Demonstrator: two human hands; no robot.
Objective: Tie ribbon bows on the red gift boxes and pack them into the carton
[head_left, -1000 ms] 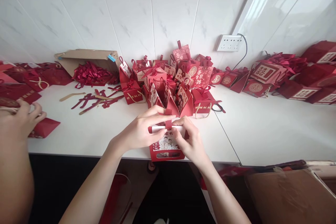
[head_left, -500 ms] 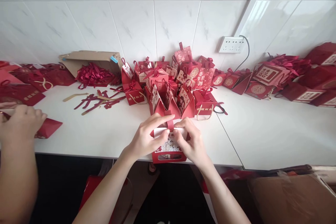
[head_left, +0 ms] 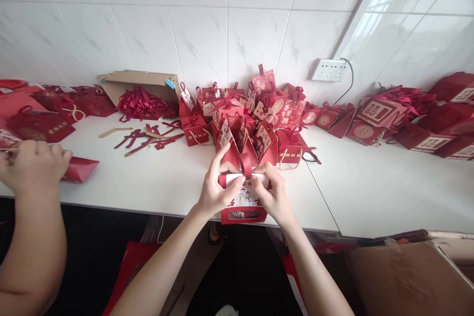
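Between my hands stands a red and white gift box [head_left: 244, 202], near the table's front edge, with a printed couple and an oval window on its front. A red ribbon loop [head_left: 246, 163] rises from its top. My left hand [head_left: 221, 182] grips the upper left of the box, thumb pressed by the ribbon's foot and index finger raised. On the other side, my right hand [head_left: 272, 190] pinches the top edge, thumb in front and fingers curled behind. Just behind the box sit several finished-looking red boxes with pointed tops [head_left: 264, 140].
A cardboard box [head_left: 138, 78] spills dark red ribbons, with loose strips [head_left: 148, 140] before it. At left, a co-worker's hand [head_left: 37, 165] holds a red box. More red boxes [head_left: 425, 133] are piled right; a large carton [head_left: 407, 276] stands below the table edge.
The ribbon strip has become a rounded upright loop above the box. My left index finger has lifted off it. The whole view has shifted slightly.
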